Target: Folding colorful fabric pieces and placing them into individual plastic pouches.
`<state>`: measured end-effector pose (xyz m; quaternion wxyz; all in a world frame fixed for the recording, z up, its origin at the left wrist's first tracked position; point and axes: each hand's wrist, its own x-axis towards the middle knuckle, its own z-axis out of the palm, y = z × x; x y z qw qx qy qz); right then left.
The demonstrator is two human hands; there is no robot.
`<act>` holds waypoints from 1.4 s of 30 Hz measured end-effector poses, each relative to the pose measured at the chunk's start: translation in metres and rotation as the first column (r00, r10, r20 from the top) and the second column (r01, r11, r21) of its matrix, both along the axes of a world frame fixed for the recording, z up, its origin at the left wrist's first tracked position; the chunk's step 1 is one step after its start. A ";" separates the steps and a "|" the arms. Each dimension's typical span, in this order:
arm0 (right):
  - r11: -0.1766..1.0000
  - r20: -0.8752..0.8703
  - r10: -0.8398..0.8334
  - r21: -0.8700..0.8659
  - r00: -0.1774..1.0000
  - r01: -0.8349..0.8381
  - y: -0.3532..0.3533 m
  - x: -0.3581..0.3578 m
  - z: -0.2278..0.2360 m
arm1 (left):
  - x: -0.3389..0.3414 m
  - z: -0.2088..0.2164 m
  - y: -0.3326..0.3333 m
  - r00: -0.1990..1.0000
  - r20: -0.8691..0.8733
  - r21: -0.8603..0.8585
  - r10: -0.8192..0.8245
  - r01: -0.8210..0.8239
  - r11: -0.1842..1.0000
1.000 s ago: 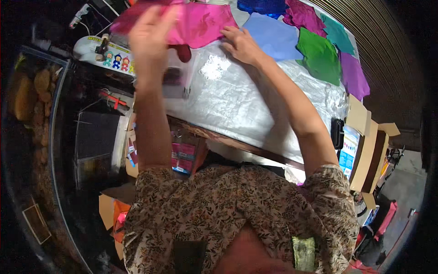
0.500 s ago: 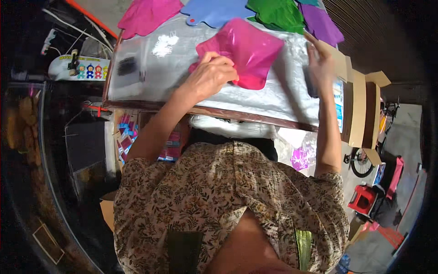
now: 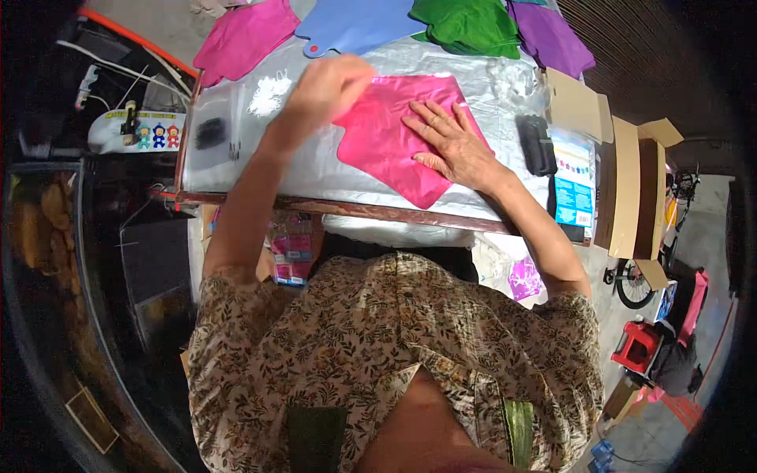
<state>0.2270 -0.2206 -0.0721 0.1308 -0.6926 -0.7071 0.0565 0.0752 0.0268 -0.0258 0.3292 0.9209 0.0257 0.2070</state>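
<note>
A shiny pink sheet-like piece [image 3: 382, 150] with a wavy edge lies spread over the silvery table covering [image 3: 307, 177]. My right hand [image 3: 449, 143] rests flat on it, fingers stretched out, near its right side. My left hand [image 3: 327, 91] is at the piece's upper left edge, smeared by motion. Its fingers are too blurred to show whether they grip anything. Along the table's far side lie another pink piece [image 3: 244, 38], a blue one [image 3: 359, 25] with a small red dot, a green one [image 3: 465, 25] and a purple one [image 3: 552, 38].
White tangled strands [image 3: 270, 93] lie left of my left hand. To the right are a black pouch [image 3: 536, 146], a blue-and-white package [image 3: 573, 189] and open cardboard boxes [image 3: 623, 185]. A skateboard [image 3: 138, 132] stands beyond the table's left edge.
The pink piece, earlier raised and bunched, now lies flatter and closer to me. My right hand has come from beside the black pouch onto it; my left hand has moved up and left.
</note>
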 end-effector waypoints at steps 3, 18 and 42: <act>0.999 -0.011 0.055 -0.002 0.998 -0.055 0.009 0.005 0.006 | 0.043 -0.016 0.041 0.983 0.037 0.168 0.180 -0.183 0.969; 0.989 -0.071 0.145 -0.017 0.987 -0.147 0.020 0.028 0.017 | 0.100 -0.058 0.080 0.861 -0.293 -0.332 0.416 -0.500 0.800; 0.954 0.001 -0.208 0.219 0.978 0.202 0.227 0.068 -0.023 | 0.065 0.061 0.206 0.716 0.167 -0.150 0.678 -0.661 0.735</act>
